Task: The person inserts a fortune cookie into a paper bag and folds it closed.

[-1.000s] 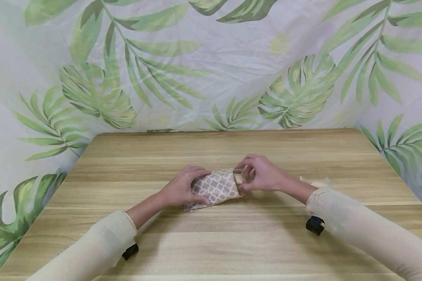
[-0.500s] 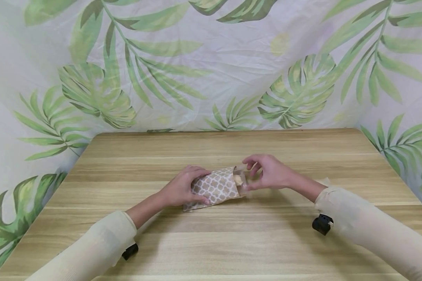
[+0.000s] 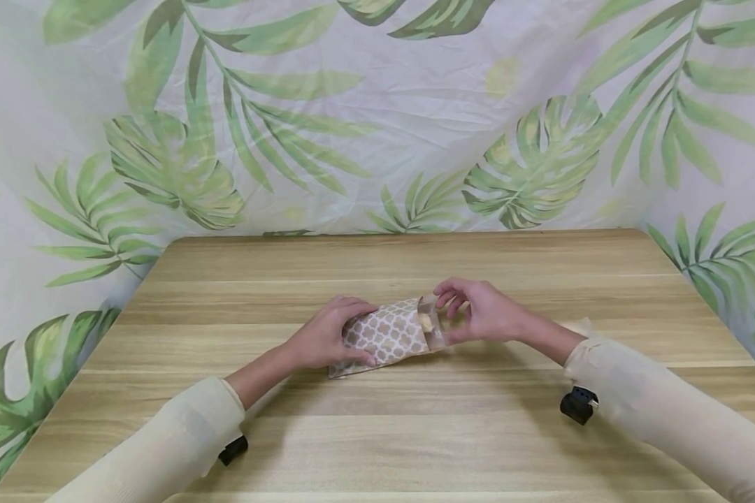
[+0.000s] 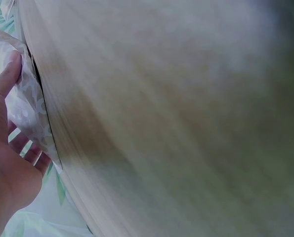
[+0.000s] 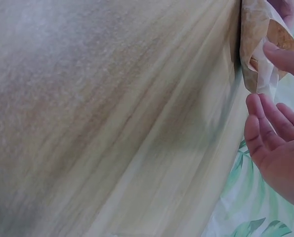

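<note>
My left hand [image 3: 326,334] grips a tan paper bag [image 3: 384,334] with a white lattice print, which lies on the table. The thumb is along its near side and the fingers along its far side. The bag's mouth faces right, and a clear plastic bag [image 3: 437,332] sticks out of it. A pale lumpy thing [image 3: 426,322] shows inside the mouth; most of it is hidden. At the plastic, my right hand [image 3: 487,311] holds its edges between a thumb and curved fingers set wide apart. In the right wrist view, the thumb [image 5: 287,60] overlaps the open mouth.
The wooden table [image 3: 384,440] runs back to a leaf-print cloth [image 3: 415,126] hanging behind it. Black wrist cameras hang below both sleeves, such as the right wrist camera [image 3: 579,405].
My right hand has shifted right from the bag's mouth, and more of the clear plastic now shows outside. The pale thing inside has come into sight. My left hand stays in place.
</note>
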`<state>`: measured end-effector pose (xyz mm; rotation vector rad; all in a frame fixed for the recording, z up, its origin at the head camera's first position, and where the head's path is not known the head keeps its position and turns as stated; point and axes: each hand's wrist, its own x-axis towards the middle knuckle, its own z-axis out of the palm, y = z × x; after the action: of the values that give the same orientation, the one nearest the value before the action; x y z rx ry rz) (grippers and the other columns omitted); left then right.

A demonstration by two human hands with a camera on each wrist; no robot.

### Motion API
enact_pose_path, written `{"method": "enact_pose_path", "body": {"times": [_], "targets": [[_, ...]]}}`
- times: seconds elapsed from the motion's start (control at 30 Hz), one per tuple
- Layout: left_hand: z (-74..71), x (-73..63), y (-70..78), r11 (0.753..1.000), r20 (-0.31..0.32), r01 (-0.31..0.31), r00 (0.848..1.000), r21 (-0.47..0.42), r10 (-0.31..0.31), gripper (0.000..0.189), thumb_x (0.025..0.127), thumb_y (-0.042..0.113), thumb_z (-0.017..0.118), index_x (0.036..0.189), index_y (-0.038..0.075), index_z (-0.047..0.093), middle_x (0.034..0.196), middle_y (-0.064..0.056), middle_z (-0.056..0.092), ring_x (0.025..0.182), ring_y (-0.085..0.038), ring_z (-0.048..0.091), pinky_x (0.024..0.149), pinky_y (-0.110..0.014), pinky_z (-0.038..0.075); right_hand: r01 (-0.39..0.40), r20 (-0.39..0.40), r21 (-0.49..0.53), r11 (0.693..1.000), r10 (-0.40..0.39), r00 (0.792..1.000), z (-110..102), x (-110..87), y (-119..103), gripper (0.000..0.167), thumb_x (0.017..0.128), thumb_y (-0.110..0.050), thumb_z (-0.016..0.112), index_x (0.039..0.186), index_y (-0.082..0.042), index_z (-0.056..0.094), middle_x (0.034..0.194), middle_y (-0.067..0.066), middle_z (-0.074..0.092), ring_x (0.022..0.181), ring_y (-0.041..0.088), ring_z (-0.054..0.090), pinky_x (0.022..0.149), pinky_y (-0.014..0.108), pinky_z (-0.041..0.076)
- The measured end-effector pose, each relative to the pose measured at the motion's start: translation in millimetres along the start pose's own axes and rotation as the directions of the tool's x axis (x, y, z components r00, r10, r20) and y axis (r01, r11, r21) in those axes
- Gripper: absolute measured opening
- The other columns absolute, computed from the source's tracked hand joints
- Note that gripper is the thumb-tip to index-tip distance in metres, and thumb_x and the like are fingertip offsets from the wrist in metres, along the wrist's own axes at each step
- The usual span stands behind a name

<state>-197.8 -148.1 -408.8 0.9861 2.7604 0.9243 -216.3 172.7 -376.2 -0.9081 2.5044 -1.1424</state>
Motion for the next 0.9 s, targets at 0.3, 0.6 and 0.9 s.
{"method": "enact_pose_path", "body": {"times": [0.3, 0.6, 0.9], "targets": [[0.8, 1.1, -3.0, 0.997, -0.028, 0.022, 0.999, -0.075, -0.024, 0.086, 0.068, 0.035, 0.098, 0.14, 0.004, 0.062, 0.14, -0.011, 0.062, 0.13, -0.03, 0.052, 0.111, -0.052, 0.044, 0.045, -0.013, -0.067, 0.997, -0.046, 0.999, 2.2, 0.4, 2.6, 0.078, 0.071, -0.009, 0.094, 0.136, 0.011, 0.054, 0.117, 0.015, 0.069, 0.098, 0.032, 0.067, 0.076, 0.044, 0.055], [1.5, 1.3, -3.2, 0.998, -0.038, -0.014, 0.999, -0.062, 0.012, 0.076, 0.075, 0.033, 0.093, 0.137, 0.002, 0.062, 0.137, -0.014, 0.063, 0.128, -0.032, 0.053, 0.11, -0.054, 0.044, 0.039, -0.02, -0.05, 0.998, -0.04, 0.999, 4.5, 2.1, 0.9, 0.079, 0.07, -0.005, 0.094, 0.136, 0.012, 0.055, 0.112, 0.013, 0.07, 0.096, 0.03, 0.067, 0.078, 0.043, 0.055], [1.6, 0.2, -0.4, 0.995, -0.033, 0.007, 0.999, -0.1, -0.01, 0.072, 0.076, 0.028, 0.091, 0.136, 0.002, 0.062, 0.133, -0.013, 0.062, 0.125, -0.032, 0.055, 0.109, -0.055, 0.045, 0.017, -0.016, 0.004, 1.0, -0.017, 1.0, 5.3, 2.3, 0.6, 0.073, 0.072, -0.002, 0.093, 0.134, 0.011, 0.057, 0.106, 0.01, 0.071, 0.089, 0.025, 0.067, 0.072, 0.036, 0.054]]}}
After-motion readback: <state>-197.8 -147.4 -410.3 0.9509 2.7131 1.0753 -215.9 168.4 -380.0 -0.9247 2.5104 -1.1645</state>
